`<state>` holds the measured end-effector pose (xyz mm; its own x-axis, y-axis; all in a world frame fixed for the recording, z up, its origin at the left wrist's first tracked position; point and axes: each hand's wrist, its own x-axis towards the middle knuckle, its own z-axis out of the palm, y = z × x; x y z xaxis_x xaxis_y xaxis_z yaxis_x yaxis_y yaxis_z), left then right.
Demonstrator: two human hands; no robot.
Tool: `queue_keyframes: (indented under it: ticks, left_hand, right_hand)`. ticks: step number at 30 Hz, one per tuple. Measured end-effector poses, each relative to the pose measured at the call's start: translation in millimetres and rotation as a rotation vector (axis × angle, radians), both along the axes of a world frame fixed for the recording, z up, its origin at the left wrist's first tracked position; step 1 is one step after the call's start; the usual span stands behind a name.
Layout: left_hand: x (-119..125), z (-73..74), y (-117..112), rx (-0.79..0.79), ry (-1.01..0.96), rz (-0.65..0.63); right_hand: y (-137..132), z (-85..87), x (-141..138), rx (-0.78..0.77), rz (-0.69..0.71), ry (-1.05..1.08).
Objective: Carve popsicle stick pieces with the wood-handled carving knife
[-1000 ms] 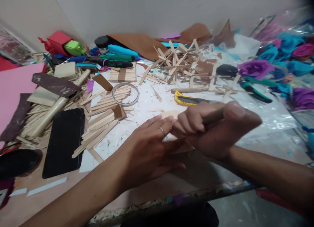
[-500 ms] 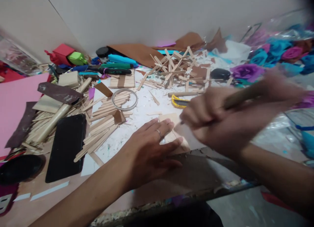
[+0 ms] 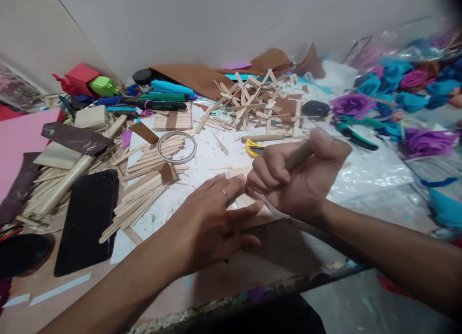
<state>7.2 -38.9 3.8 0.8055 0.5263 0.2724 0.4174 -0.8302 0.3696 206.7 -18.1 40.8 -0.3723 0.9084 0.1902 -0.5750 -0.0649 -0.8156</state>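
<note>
My left hand (image 3: 216,213), a ring on one finger, lies with its fingers stretched over a pale, flat wooden piece (image 3: 254,213) near the table's front edge. The hand covers much of that piece. My right hand (image 3: 299,175) is closed around a tool with a round wooden handle (image 3: 301,158). The tool's working end is hidden by the fingers, so its kind does not show. The right fingertips are close beside the left fingers, above the wooden piece. Just behind the right hand lies a yellow cutter (image 3: 253,148).
Craft sticks (image 3: 144,194) and a tape roll (image 3: 176,147) lie left of centre, beside a black phone (image 3: 88,223). A stick structure (image 3: 249,100) stands at the back. Green-handled pliers (image 3: 357,134) and a purple paper flower (image 3: 352,105) are at the right.
My right hand, blurred before, has come down and left toward the left hand, its wrist turned. The handle tilts more steeply. My left hand stays on the wooden piece; the view has shifted slightly.
</note>
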Motion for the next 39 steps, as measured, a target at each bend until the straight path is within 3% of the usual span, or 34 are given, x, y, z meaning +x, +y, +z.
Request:
queue_keyframes:
  ticks: [6,15,24,39]
  left_hand:
    - [2,2.9,0,0.014,0.009,-0.014]
    - [3,9.6,-1,-0.025,0.034,-0.013]
    - [3,7.6,-1,0.001,0.113,-0.01]
    - [3,5.0,1,0.031,0.039,-0.042]
  right_hand:
    - [-1,-0.3,-3,-0.067,0.021,-0.04]
    - [-3,-3.9,-6,0.028,-0.028,-0.047]
    - [14,-10.2,-1,0.115,0.096,0.039]
    - [16,-4.5,2,0.152,0.113,-0.038]
